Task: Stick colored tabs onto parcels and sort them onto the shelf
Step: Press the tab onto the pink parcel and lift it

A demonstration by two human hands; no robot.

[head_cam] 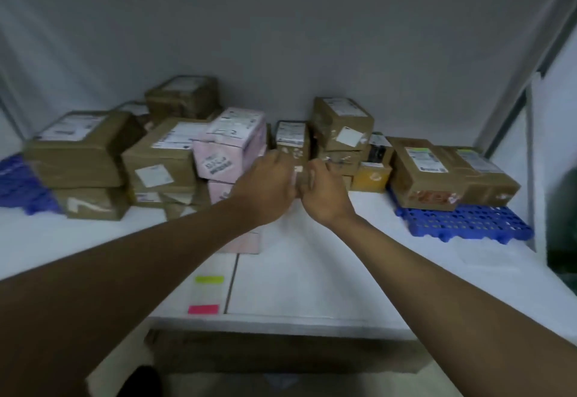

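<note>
Both hands out over white table point(312, 265). Left hand point(265, 188) and right hand point(324, 192) curled, knuckles meeting on a small brown parcel point(292, 142) just beyond the fingertips; grip blurred, cannot tell whether either clamps it. Tab sheet point(206, 294) lies well behind the fingers, near edge. Step: likely picking a parcel. Next needs a firm hold, then a tab.

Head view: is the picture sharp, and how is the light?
Head view: dim, bluish light; the hands and the parcels are smeared by motion blur, labels unreadable; the wide lens bends the table edge; the tabs stay fairly clear.
</note>
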